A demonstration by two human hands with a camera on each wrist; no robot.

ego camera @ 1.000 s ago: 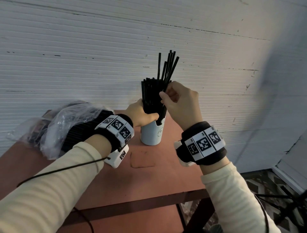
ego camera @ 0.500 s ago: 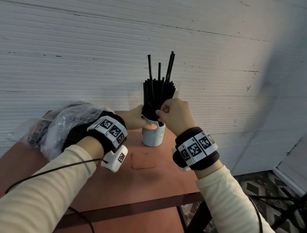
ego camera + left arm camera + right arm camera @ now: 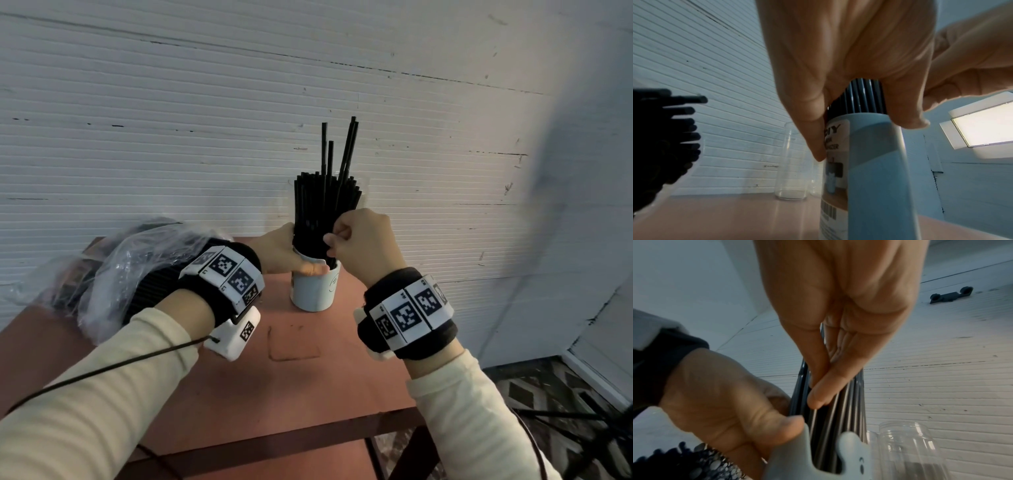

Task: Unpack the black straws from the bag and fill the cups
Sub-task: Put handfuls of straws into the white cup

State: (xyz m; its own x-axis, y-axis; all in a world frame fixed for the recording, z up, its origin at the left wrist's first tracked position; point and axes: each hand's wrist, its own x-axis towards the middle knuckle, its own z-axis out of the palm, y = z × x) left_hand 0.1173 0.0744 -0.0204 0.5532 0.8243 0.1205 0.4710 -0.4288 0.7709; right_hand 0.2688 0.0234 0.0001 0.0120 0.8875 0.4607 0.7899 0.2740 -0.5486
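Observation:
A light blue cup (image 3: 313, 291) stands on the red-brown table (image 3: 291, 383), packed with upright black straws (image 3: 322, 209); a few stick up higher than the rest. My left hand (image 3: 291, 255) grips the cup's rim, thumb across the front, fingers against the straw bundle (image 3: 865, 97). My right hand (image 3: 337, 240) pinches a few straws (image 3: 838, 410) between thumb and fingers just above the rim. A clear plastic bag (image 3: 137, 270) holding more black straws lies at the table's left, behind my left wrist.
A clear empty jar (image 3: 910, 451) stands behind the cup by the white ribbed wall (image 3: 205, 137), with a second clear glass (image 3: 791, 162) nearby. The table's front edge and right corner are near my right forearm; patterned floor lies below right.
My right hand has come down from above the bundle to just over the cup rim, and the straws it held sank into the cup. My left hand slid from the bundle down to the rim.

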